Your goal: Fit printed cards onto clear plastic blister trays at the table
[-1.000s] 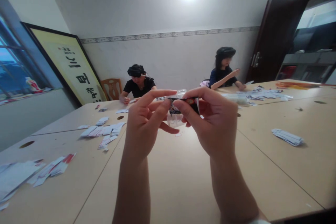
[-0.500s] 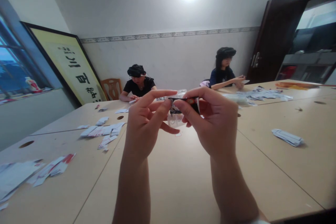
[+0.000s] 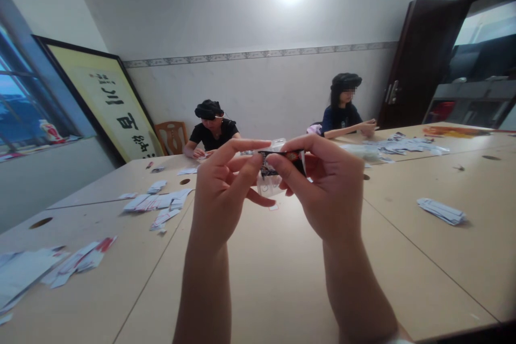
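Note:
My left hand [image 3: 221, 193] and my right hand [image 3: 328, 191] are raised above the beige table [image 3: 278, 279], fingertips meeting. Between them they pinch a small dark card with red print [image 3: 282, 156] together with a clear plastic sleeve [image 3: 268, 183] that hangs below it. My left thumb and index finger press on the card's left end; my right hand grips its right part. What is printed on the card is too small to read.
Piles of white paper slips [image 3: 161, 201] [image 3: 441, 210] [image 3: 40, 269] lie on the table. Two other people [image 3: 212, 129] [image 3: 344, 110] sit at the far side with more slips [image 3: 403, 145]. A framed calligraphy panel [image 3: 108, 102] leans at the left; a dark door [image 3: 419, 59] stands open at right.
My hands and the card have barely moved. The person at the far right has lowered a raised forearm to the table.

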A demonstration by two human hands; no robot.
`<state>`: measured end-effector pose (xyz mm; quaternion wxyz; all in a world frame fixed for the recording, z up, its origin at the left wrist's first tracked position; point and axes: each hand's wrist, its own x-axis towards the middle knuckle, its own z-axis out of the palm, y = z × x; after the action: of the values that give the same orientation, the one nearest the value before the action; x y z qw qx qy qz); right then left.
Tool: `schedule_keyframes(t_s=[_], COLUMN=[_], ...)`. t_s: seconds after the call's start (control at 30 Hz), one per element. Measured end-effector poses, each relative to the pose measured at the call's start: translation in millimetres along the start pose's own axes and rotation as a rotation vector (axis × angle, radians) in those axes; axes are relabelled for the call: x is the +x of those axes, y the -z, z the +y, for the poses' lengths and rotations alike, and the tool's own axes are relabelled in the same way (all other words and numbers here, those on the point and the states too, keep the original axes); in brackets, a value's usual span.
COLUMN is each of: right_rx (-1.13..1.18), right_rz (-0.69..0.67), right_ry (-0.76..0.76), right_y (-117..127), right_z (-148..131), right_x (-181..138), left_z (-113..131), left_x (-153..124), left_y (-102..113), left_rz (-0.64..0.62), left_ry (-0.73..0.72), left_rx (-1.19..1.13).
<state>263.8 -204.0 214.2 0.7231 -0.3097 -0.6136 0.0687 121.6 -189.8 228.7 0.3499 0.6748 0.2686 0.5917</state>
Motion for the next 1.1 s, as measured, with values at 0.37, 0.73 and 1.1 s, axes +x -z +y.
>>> schedule_keyframes(t_s=[0.37,0.73,1.1], right_rx=[-0.001,-0.012,-0.013], right_rz=[0.002,0.017,0.023], right_ry=[0.005,0.009,0.039], right_y=[0.1,-1.4,-2.3], right_z=[0.7,0.9,1.2], right_x=[0.7,0.1,-0.1], left_z=[-1.3,-0.4,-2.1], left_x=[-0.3,-0.4,-0.1], left_y=[1.1,-0.5,0.2], left_rz=[-0.019,-0.001,-0.020], left_ry=[-0.017,-0.013,-0.016], left_rx=[0.019,-0.021,-0.064])
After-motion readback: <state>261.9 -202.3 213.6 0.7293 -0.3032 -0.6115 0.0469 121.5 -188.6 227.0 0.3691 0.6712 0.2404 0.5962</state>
